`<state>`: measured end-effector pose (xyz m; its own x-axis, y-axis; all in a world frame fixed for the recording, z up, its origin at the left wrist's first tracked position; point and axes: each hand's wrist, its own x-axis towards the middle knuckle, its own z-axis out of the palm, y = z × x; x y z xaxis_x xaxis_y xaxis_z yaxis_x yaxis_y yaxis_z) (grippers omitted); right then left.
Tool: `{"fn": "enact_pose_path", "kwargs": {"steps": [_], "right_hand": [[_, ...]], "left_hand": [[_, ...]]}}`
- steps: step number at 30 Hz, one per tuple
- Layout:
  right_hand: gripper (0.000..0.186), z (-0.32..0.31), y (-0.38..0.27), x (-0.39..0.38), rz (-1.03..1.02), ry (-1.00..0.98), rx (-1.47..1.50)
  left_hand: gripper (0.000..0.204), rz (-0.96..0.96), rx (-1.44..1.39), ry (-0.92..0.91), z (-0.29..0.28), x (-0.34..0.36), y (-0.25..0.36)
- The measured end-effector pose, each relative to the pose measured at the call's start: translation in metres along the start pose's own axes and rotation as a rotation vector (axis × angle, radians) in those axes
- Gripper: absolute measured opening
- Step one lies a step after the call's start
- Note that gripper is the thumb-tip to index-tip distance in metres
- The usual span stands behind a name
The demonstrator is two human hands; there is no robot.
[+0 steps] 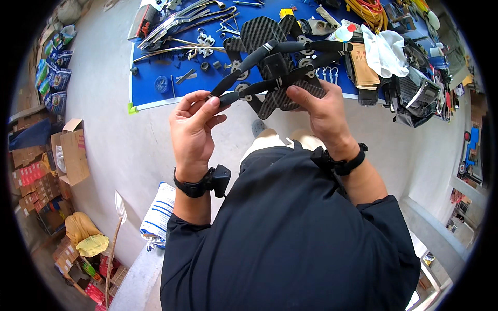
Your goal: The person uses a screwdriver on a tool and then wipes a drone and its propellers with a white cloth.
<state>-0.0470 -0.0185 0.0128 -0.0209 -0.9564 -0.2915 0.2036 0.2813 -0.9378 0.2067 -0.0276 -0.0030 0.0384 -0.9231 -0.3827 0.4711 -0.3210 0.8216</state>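
Observation:
A black drone (275, 63) with patterned carbon-fibre plates, round metal parts at its corners and long dark blade-like arms is held up over the front edge of the blue table (148, 97). At its near left corner, my left hand (194, 122) is closed, thumb and fingers pinching the tip of a black blade (231, 97). My right hand (328, 111) grips the carbon-fibre plate (306, 89) on the right side, thumb on top and the other fingers mostly hidden beneath. Black devices are strapped to both my wrists.
Metal rods (179, 26), small fittings and a blue round part (161, 84) lie on the table's left. To the right are a white cloth (384, 49), a brown envelope (364, 65), a red-capped bottle (343, 33) and coiled cable (365, 13). Cardboard boxes (72, 150) stand on the left floor.

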Motion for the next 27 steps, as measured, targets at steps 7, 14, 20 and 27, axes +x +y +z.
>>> {"fn": "enact_pose_path", "kwargs": {"steps": [7,14,20,27], "right_hand": [[0.032,0.002,0.001,0.002,-0.009,-0.027,-0.018],[0.031,0.004,0.000,0.003,-0.028,-0.004,0.030],[0.030,0.000,0.006,0.006,0.015,0.018,0.071],[0.030,-0.004,0.004,0.007,0.069,0.029,0.126]], "left_hand": [[0.022,0.140,-0.044,0.088,-0.004,0.002,-0.005],[0.019,0.151,0.048,0.031,-0.006,0.003,-0.004],[0.021,0.085,0.140,0.020,0.002,-0.008,-0.011],[0.024,0.130,0.216,-0.150,0.002,-0.009,-0.010]]}}
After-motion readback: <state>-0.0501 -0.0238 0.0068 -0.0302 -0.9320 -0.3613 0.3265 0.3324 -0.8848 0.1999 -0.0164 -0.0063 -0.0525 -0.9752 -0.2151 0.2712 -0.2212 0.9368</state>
